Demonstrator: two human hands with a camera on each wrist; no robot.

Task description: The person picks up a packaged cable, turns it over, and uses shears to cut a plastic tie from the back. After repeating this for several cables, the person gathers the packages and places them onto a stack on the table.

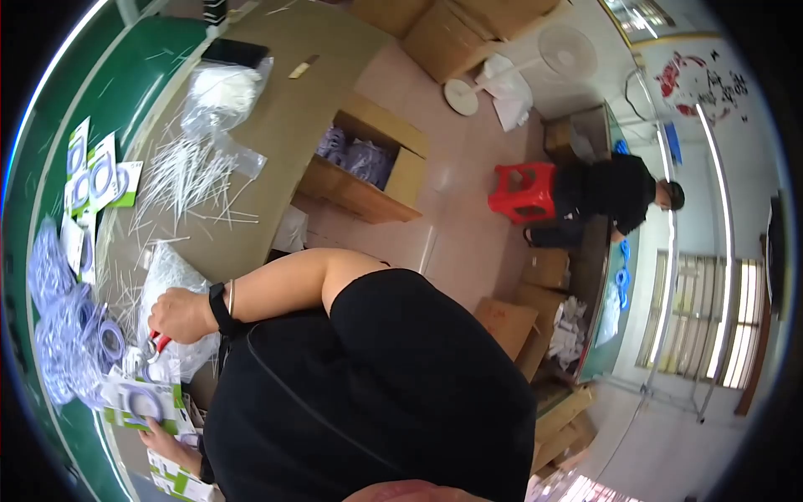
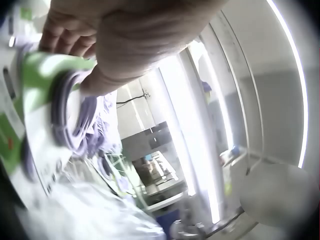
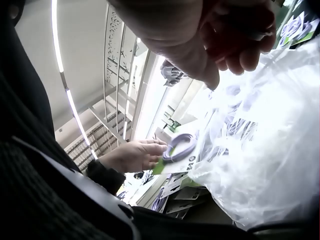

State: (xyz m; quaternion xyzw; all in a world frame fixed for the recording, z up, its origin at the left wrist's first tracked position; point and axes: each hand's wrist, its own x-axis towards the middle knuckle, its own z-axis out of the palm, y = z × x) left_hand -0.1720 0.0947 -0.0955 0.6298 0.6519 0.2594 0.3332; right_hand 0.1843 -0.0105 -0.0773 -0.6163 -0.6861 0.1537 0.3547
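My left hand (image 1: 167,448) pinches a white and green card (image 2: 40,95) bearing a coiled lilac cable (image 1: 144,405), its thumb on the front by the coil. In the left wrist view, the other fingers are behind the card. My right hand (image 1: 180,316) is curled round red-handled pliers (image 1: 161,341), whose head points down toward the card. The fist hides most of the handles. A clear plastic bag of white ties (image 3: 265,160) lies beside and under the right hand.
Loose lilac coils (image 1: 63,335) heap along the table's far edge near several finished-looking cards (image 1: 102,171). White ties (image 1: 184,180) are scattered beside another plastic bag (image 1: 222,92). An open carton (image 1: 401,180) stands beside the table. Another person (image 1: 615,192) works behind, by a red stool (image 1: 523,192).
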